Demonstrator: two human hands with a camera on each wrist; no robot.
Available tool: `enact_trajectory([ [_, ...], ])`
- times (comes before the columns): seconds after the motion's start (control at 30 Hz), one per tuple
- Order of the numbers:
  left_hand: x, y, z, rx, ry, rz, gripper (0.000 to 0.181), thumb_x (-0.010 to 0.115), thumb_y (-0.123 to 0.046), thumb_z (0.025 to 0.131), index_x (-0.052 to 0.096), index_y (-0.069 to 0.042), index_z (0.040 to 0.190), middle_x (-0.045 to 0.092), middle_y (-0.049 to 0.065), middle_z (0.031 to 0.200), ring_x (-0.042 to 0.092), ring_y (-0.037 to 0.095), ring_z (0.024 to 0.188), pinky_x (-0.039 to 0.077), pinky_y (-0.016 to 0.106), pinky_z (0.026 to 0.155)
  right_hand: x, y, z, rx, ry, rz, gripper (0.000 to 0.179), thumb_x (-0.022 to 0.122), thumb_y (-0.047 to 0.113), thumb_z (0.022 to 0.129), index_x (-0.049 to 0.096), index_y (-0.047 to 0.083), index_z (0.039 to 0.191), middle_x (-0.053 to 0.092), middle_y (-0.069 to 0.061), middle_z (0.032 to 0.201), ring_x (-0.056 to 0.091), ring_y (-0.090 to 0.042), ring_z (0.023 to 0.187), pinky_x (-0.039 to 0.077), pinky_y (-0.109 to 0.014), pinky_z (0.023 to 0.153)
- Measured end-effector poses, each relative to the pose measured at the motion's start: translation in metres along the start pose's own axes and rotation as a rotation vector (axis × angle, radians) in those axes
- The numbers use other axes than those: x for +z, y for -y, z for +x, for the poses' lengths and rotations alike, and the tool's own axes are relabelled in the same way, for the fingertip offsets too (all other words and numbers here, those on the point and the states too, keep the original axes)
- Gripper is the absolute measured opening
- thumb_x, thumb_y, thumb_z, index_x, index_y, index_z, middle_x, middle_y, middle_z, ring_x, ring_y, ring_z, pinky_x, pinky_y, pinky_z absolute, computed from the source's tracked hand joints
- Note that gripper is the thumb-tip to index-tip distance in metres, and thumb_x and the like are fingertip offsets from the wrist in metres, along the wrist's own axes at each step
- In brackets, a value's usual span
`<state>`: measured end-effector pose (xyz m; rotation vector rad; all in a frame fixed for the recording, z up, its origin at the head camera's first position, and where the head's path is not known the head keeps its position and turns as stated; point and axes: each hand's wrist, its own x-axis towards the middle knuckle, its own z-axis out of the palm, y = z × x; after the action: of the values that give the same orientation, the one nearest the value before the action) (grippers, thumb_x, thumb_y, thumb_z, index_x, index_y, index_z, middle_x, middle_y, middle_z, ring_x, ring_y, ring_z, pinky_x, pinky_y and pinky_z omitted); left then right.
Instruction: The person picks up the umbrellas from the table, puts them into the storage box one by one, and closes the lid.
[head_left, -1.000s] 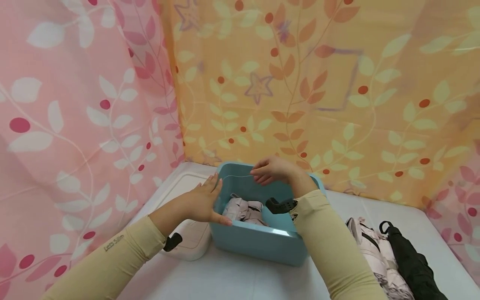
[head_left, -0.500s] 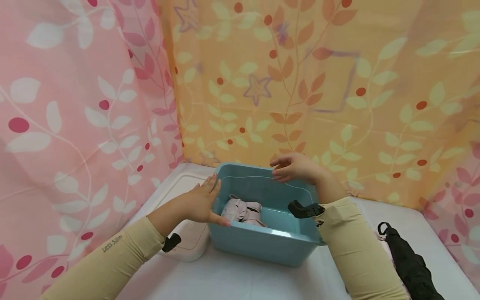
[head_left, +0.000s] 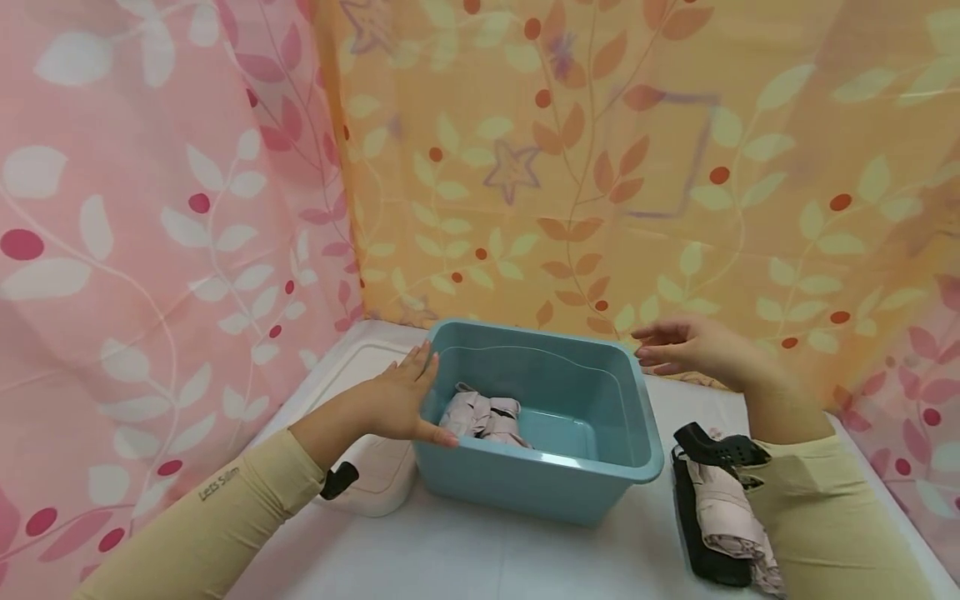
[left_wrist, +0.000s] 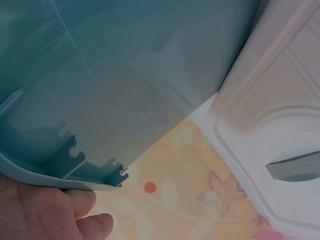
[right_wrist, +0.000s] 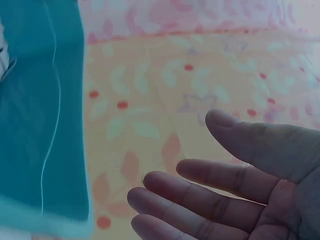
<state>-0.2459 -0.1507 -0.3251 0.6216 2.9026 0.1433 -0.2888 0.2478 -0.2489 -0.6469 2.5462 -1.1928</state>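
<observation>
My left hand (head_left: 390, 402) rests on the left rim of a blue plastic bin (head_left: 525, 483), its fingers spread and thumb over the front edge. In the left wrist view, fingertips (left_wrist: 95, 225) show right at the bin's rim. A pale pink folded bundle (head_left: 483, 417) with a dark strap lies inside, at the bin's left end. My right hand (head_left: 690, 352) hangs past the bin's back right corner, holding nothing. In the right wrist view its fingers (right_wrist: 200, 195) are loosely extended beside the bin wall (right_wrist: 75, 125).
A white rounded lid (head_left: 375, 487) lies left of the bin, partly behind my left arm. Right of the bin, a pale pink rolled bundle (head_left: 727, 517) and a black item (head_left: 708, 562) lie on the white cloth (head_left: 480, 558), partly covered by my right sleeve.
My right hand has moved from above the bin out to the right, beyond its back corner. My left hand stays on the rim. The sleeve now hides the black umbrella at the right.
</observation>
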Motion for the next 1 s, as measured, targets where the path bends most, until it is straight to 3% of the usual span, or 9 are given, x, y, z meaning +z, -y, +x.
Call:
enact_trajectory([
  [0.4,-0.003,0.008,-0.006,0.012,-0.024,-0.011,0.131,0.045,-0.087,0.058,0.003,0.002,0.145,-0.009,0.02,0.151,-0.007,0.032,0.138,0.012,0.055,0.107,-0.031,-0.065,-0.052,0.143,-0.006,0.031,0.054,0.053,0.017,0.093,0.034,-0.016,0.13,0.053,-0.029,0.119,0.06,-0.029,0.102,0.051,-0.039,0.08],
  [0.63,0.0,0.01,-0.005,0.008,-0.014,-0.014,0.132,0.044,-0.088,0.057,0.002,0.002,0.145,-0.01,0.02,0.151,-0.009,0.031,0.138,0.011,0.054,0.107,-0.045,-0.109,-0.081,0.225,-0.004,0.064,0.053,0.051,0.02,0.095,0.035,-0.019,0.127,0.06,-0.017,0.111,0.063,-0.015,0.094,0.052,-0.035,0.078],
  [0.73,0.0,0.01,-0.005,0.016,-0.014,-0.007,0.131,0.045,-0.086,0.058,0.003,0.002,0.145,-0.009,0.02,0.15,-0.008,0.032,0.138,0.011,0.055,0.107,-0.052,-0.13,-0.095,0.233,0.014,0.144,0.031,0.048,0.017,0.096,0.052,-0.001,0.122,0.063,-0.003,0.106,0.063,-0.01,0.091,0.052,-0.032,0.076],
  [0.83,-0.001,0.01,-0.005,0.024,-0.019,-0.013,0.13,0.048,-0.085,0.059,0.004,0.003,0.145,-0.008,0.021,0.15,-0.007,0.033,0.138,0.011,0.055,0.107,-0.057,-0.152,-0.108,0.248,0.034,0.216,0.023,0.046,0.014,0.096,0.058,0.003,0.114,0.064,0.003,0.102,0.064,-0.009,0.089,0.052,-0.031,0.075],
  [0.9,-0.001,0.01,-0.005,0.023,-0.021,-0.014,0.13,0.048,-0.085,0.06,0.004,0.003,0.145,-0.008,0.021,0.15,-0.007,0.033,0.138,0.011,0.055,0.107,-0.059,-0.166,-0.117,0.264,0.045,0.231,0.029,0.045,0.014,0.097,0.055,-0.007,0.114,0.064,0.001,0.103,0.064,-0.01,0.089,0.052,-0.033,0.075],
  [0.97,-0.001,0.011,-0.006,0.02,-0.022,-0.016,0.13,0.048,-0.085,0.059,0.004,0.003,0.145,-0.008,0.021,0.15,-0.007,0.033,0.138,0.011,0.055,0.107,-0.059,-0.177,-0.125,0.306,0.042,0.21,0.044,0.044,0.016,0.098,0.04,-0.024,0.117,0.064,-0.008,0.104,0.065,-0.013,0.089,0.052,-0.035,0.076],
  [1.0,-0.001,0.011,-0.006,0.018,-0.021,-0.019,0.13,0.048,-0.085,0.059,0.004,0.003,0.145,-0.008,0.021,0.15,-0.007,0.033,0.138,0.011,0.055,0.107,-0.059,-0.183,-0.129,0.321,0.042,0.206,0.047,0.043,0.016,0.098,0.037,-0.026,0.117,0.064,-0.011,0.104,0.065,-0.015,0.09,0.052,-0.036,0.076],
])
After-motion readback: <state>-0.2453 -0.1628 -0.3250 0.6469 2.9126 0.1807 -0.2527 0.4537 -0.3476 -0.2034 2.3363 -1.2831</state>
